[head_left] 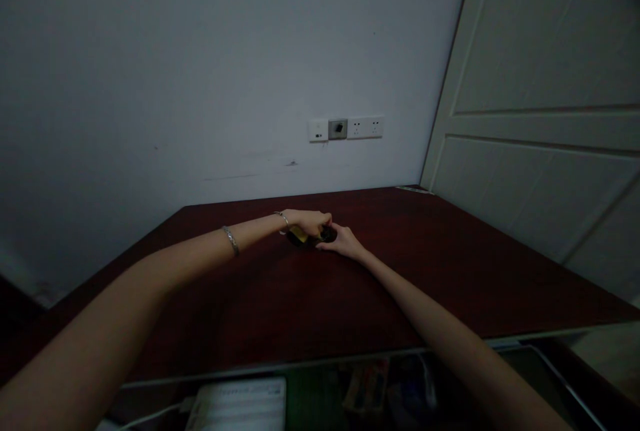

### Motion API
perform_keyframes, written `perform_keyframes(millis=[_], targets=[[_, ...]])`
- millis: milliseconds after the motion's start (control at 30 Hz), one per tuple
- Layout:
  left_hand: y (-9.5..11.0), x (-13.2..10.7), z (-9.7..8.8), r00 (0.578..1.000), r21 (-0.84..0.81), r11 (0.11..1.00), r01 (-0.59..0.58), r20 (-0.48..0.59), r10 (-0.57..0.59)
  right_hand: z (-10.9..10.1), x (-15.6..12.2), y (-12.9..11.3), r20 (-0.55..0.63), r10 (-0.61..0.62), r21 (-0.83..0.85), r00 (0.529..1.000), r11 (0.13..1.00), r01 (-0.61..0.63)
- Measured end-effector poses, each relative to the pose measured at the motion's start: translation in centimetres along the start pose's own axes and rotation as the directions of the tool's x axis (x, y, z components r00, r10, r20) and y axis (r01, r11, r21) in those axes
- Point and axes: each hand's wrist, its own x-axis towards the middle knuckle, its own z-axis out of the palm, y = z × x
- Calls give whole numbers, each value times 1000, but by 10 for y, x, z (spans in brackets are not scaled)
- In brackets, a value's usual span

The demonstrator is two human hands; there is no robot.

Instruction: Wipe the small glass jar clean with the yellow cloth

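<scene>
Out on the dark red tabletop (300,311), a small dark bottle-like thing (299,235) with a yellow patch lies between my hands; its exact kind is hard to make out in the dim light. My left hand (311,220) is closed over it from above, covering much of it. At its right end, the fingers of my right hand (346,242) wrap round the dark tip, close against the left fingers. A bracelet (283,219) circles my left wrist and a wider silver band (231,240) sits on that forearm.
Behind the table rises a pale wall with sockets (365,127). A panelled white door (540,104) stands at the right. Below the near table edge, an open drawer space holds a white power-strip-like box (240,404) with a cable, a small carton (367,388) and other dark items.
</scene>
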Motion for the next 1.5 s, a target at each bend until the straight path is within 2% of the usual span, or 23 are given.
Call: perform_keyframes(millis=[133,233,333,433,567,733,800,933,1000,1067,1167,1267,1367,1500], targets=[[-7,3,-3,998,-152,988,40,52,-33,0,-1,0,15,-9,-9,1000,1000,9],[-14,0,-7,992,-339,936,95,111,-60,0,-2,-1,34,-21,10,999,1000,21],[-24,-4,-15,989,-454,880,138,102,-103,0,-3,-2,47,-11,16,999,1000,10],[-36,-11,-23,994,-581,807,103,29,-106,0,-3,-2,53,-6,17,999,1000,5],[-51,-21,-31,991,-757,652,-53,-123,-62,1,-2,0,57,-23,45,998,999,21],[-59,-27,-29,928,-786,575,-228,-354,-115,1,0,2,85,-39,90,996,995,31],[-60,-26,-22,897,-824,491,-282,-408,-170,1,-1,1,97,-42,92,994,995,34],[-56,-23,-5,821,-888,139,-438,-458,-340,0,-2,-1,111,-26,134,993,991,11],[-50,-24,2,791,-876,27,-481,-447,-417,-4,-1,-4,83,-1,178,997,984,-14],[-42,-26,7,779,-868,-40,-494,-422,-463,-11,1,-9,10,30,242,999,970,-32],[-29,-29,8,789,-851,-125,-511,-406,-461,-26,6,-17,-114,48,412,992,911,3],[-17,-29,9,801,-836,-179,-519,-402,-443,-38,10,-27,-146,68,611,987,791,36],[-6,-28,13,789,-834,-176,-523,-395,-471,-41,12,-38,-142,97,717,985,697,35],[1,-25,22,747,-846,-121,-519,-381,-544,-40,13,-50,-199,180,761,963,648,36]])
